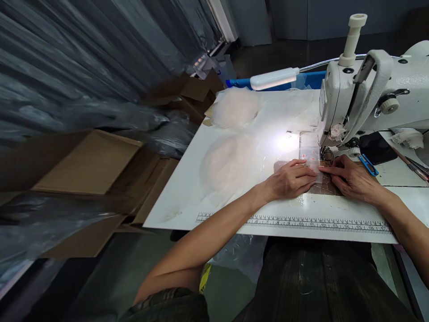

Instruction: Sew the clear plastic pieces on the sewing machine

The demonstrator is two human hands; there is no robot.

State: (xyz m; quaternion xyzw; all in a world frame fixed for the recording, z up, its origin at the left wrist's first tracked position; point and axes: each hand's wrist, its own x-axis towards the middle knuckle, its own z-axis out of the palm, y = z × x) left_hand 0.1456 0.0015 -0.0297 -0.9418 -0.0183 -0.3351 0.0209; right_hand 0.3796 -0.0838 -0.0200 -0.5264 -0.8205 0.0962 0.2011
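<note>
At the sewing machine (355,94), a small translucent sheet (311,153) with red marks lies on the bed beside the presser foot (324,152). My left hand (292,179) lies palm down on it, fingers stretched toward the needle area and pressing its surface. From the other side, my right hand (351,179) rests with its index finger reaching to the sheet's edge and the other fingers loosely bent. Beneath both hands is a brownish plate (325,187) on the bed. Blue thread snips (368,164) lie just behind my right hand.
Two soft piles of pale sheer fabric (236,107) sit on the white table (181,197). A ruler strip (301,222) runs along the front edge. A dark phone (377,147) lies at right. A white lamp (275,79) hangs behind. Open cardboard boxes (87,161) stand left.
</note>
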